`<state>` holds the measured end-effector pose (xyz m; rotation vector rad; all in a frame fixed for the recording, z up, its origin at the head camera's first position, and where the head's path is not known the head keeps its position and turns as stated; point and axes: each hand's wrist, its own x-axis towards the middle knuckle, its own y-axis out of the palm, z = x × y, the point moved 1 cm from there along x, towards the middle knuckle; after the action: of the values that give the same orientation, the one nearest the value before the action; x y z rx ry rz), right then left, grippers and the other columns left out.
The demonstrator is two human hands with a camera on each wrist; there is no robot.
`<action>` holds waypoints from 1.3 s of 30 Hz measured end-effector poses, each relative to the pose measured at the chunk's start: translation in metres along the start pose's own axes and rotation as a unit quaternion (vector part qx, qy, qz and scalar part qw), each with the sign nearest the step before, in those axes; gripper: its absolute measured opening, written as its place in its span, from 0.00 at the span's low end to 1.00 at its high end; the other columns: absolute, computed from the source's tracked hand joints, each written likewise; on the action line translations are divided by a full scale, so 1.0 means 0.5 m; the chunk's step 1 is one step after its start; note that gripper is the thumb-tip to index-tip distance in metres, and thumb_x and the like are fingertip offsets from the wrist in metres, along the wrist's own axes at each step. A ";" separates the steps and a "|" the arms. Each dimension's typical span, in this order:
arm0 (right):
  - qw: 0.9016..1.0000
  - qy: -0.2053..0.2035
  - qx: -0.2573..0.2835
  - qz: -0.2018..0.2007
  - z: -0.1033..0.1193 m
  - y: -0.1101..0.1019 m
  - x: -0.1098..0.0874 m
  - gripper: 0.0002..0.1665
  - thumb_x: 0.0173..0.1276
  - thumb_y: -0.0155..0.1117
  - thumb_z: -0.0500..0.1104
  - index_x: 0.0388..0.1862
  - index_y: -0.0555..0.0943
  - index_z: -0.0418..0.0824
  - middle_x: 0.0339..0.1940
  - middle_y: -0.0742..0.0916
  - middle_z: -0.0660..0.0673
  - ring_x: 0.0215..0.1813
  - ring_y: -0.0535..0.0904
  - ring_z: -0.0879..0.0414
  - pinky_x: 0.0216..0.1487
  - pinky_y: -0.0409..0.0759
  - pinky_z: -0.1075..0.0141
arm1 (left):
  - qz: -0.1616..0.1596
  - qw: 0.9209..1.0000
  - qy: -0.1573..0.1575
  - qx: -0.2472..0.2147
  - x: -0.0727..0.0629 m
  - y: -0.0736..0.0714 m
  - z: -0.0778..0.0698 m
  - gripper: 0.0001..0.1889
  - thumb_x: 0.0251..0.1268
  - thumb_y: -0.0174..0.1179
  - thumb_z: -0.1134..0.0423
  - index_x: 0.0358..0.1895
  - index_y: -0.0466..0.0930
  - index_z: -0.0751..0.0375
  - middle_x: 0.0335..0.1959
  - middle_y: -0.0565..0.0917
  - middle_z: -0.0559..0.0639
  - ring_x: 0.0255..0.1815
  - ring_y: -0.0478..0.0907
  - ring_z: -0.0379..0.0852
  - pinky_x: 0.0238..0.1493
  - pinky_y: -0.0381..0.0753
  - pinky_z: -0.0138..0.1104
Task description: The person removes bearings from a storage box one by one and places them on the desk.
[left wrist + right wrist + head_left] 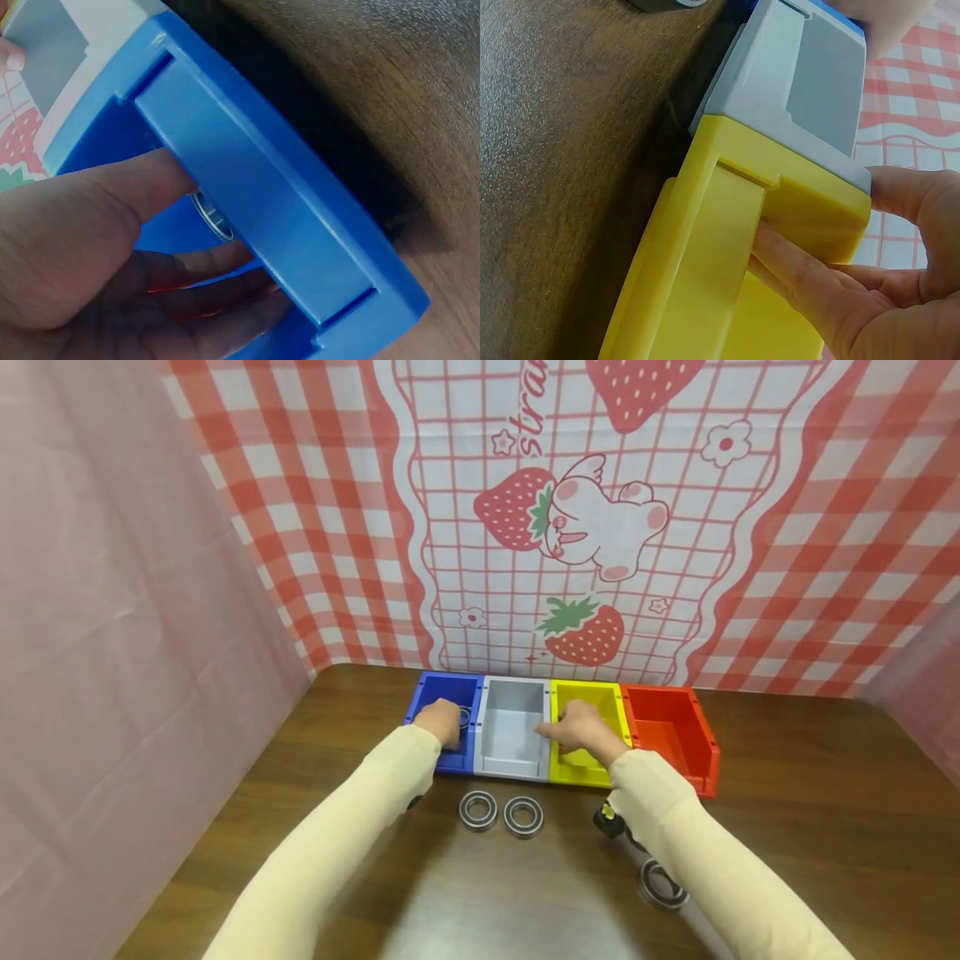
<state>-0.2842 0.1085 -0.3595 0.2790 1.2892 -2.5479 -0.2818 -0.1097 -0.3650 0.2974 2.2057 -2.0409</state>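
My left hand [441, 722] reaches into the blue bin [452, 683] at the left end of a joined row. In the left wrist view its thumb and fingers pinch a metal bearing [213, 217] inside that bin; the fingertips are partly hidden by the front lip. My right hand [579, 727] is at the yellow bin [682, 247], with its fingers inside and its thumb beside the wall shared with the grey bin [514, 735]. No object shows between its fingers. Two bearings, a left one [477, 811] and a right one [523, 817], lie flat in front of the grey bin.
A red bin [667, 735] ends the row at the right. Another bearing [663, 884] lies near the right sleeve, which covers part of it. A black device [609, 821] shows at the right wrist. A checked strawberry cloth [352, 527] hangs behind the wooden table [285, 760].
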 end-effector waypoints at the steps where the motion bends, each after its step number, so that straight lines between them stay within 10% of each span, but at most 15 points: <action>1: 1.000 0.000 0.001 -0.001 0.001 0.000 0.000 0.21 0.63 0.65 0.53 0.28 0.77 0.35 0.30 0.84 0.39 0.30 0.85 0.52 0.30 0.74 0.67 | -0.003 1.000 -0.005 0.002 0.000 0.003 -0.001 0.13 0.53 0.63 0.70 0.44 0.83 0.66 0.50 0.84 0.61 0.46 0.82 0.55 0.48 0.83 0.46; 11: 1.000 0.001 0.006 0.001 0.012 0.004 -0.003 0.22 0.64 0.65 0.53 0.33 0.79 0.32 0.34 0.85 0.36 0.31 0.85 0.52 0.30 0.74 0.66 | -0.043 0.999 -0.021 0.003 -0.007 0.009 -0.004 0.11 0.59 0.55 0.72 0.42 0.84 0.66 0.48 0.85 0.63 0.46 0.83 0.61 0.44 0.84 0.47; 20: 1.000 0.006 0.010 0.001 0.008 0.008 -0.003 0.23 0.64 0.65 0.53 0.36 0.78 0.31 0.36 0.84 0.36 0.33 0.85 0.51 0.32 0.77 0.65 | -0.092 0.995 0.033 -0.026 -0.014 0.026 0.020 0.16 0.43 0.73 0.64 0.38 0.82 0.66 0.44 0.84 0.66 0.45 0.79 0.64 0.47 0.81 0.50; 30: 1.000 0.013 0.012 0.004 0.002 0.007 -0.004 0.24 0.64 0.65 0.53 0.40 0.78 0.30 0.38 0.84 0.36 0.34 0.85 0.51 0.33 0.77 0.65 | -0.200 0.972 0.110 -0.062 -0.037 0.033 0.038 0.26 0.44 0.72 0.59 0.48 0.77 0.68 0.44 0.79 0.65 0.48 0.72 0.63 0.54 0.73 0.48; 39: 1.000 0.008 0.011 0.005 0.000 -0.002 -0.004 0.23 0.64 0.64 0.53 0.37 0.79 0.31 0.37 0.85 0.36 0.35 0.86 0.50 0.34 0.77 0.64 | -0.229 0.959 0.156 -0.048 -0.057 0.025 0.049 0.24 0.50 0.69 0.58 0.51 0.75 0.63 0.43 0.74 0.63 0.45 0.69 0.62 0.51 0.76 0.50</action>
<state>-0.2826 0.1092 -0.3582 0.3110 1.2622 -2.5582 -0.2523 -0.1347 -0.3728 0.1078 2.7764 -2.2189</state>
